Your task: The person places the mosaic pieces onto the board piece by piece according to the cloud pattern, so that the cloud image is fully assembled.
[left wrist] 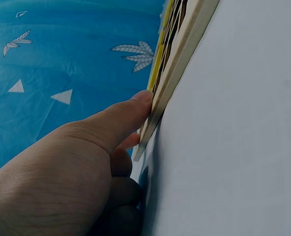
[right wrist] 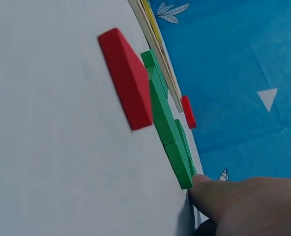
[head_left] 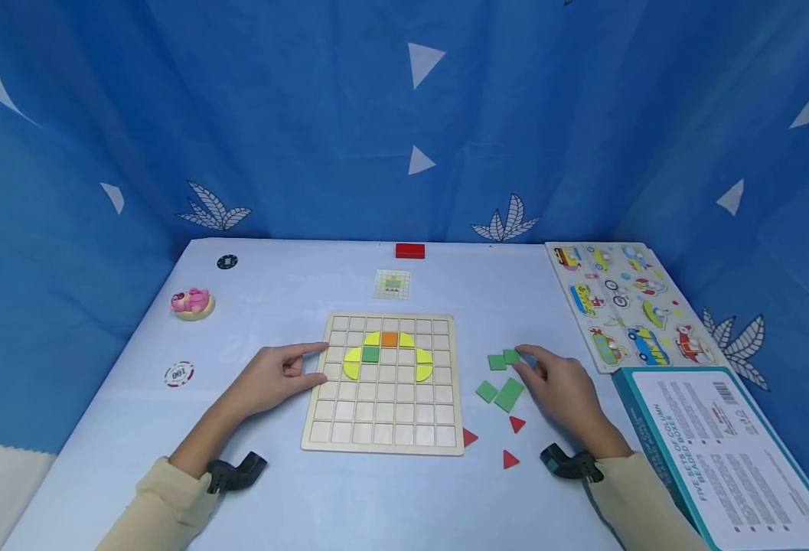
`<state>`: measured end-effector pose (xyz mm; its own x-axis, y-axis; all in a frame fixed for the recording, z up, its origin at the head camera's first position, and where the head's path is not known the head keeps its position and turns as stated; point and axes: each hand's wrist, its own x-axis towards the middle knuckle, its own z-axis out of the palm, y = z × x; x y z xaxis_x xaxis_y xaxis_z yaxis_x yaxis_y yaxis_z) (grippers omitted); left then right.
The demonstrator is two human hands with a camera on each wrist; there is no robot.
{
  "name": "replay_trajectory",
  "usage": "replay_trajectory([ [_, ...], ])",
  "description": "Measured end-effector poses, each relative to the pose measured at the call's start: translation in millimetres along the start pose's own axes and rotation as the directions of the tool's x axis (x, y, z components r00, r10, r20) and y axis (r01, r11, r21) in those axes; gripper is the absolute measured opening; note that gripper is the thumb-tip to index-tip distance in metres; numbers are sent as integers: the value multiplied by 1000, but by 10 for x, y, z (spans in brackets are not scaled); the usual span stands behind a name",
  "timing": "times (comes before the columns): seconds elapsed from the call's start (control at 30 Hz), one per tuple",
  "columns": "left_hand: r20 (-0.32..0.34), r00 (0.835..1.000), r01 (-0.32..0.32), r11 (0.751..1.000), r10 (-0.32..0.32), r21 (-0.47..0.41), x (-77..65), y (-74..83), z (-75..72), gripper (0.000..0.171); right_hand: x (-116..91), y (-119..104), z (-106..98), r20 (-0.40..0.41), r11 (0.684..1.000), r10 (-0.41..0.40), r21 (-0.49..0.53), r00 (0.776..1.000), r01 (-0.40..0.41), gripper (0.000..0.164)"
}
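Note:
A wooden grid board [head_left: 376,435] lies mid-table in the head view. Yellow quarter-round pieces [head_left: 352,363], an orange square [head_left: 389,339] and a green square [head_left: 370,354] sit in its cells. My left hand [head_left: 266,379] rests thumb and index fingertip against the board's left edge; the left wrist view has the thumb [left wrist: 144,96] on that edge. Right of the board, my right hand [head_left: 562,390] pinches a loose green square [head_left: 510,357] between thumb and index finger. More green pieces [head_left: 497,362] lie beside it, one touching. Red triangles [head_left: 517,424] lie nearer me.
A small pattern card [head_left: 392,285] and a red block [head_left: 410,251] lie behind the board. At right are a picture puzzle [head_left: 624,298] and a teal-edged box [head_left: 728,444]. Two chips [head_left: 180,374] and a pink figurine [head_left: 193,303] stand at left.

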<state>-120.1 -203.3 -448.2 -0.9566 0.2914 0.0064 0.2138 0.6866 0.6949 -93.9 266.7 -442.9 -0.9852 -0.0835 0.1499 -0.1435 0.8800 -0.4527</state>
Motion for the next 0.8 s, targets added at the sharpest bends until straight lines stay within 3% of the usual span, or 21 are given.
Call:
replay_trajectory([
  [0.5, 0, 1000, 4, 1000, -4, -1, 11, 20, 1, 56, -21, -44, -27, -59, 1000, -25, -19, 998, 24, 38],
  [0.67, -2, 1000, 7, 1000, -7, 0, 7, 39, -6, 56, 41, -182, -46, -90, 997, -75, -6, 993, 75, 35],
  [0.8, -3, 1000, 6, 1000, -6, -5, -3, 48, -19, 55, 88, -361, -10, -61, 995, -98, 28, 993, 100, 35],
])
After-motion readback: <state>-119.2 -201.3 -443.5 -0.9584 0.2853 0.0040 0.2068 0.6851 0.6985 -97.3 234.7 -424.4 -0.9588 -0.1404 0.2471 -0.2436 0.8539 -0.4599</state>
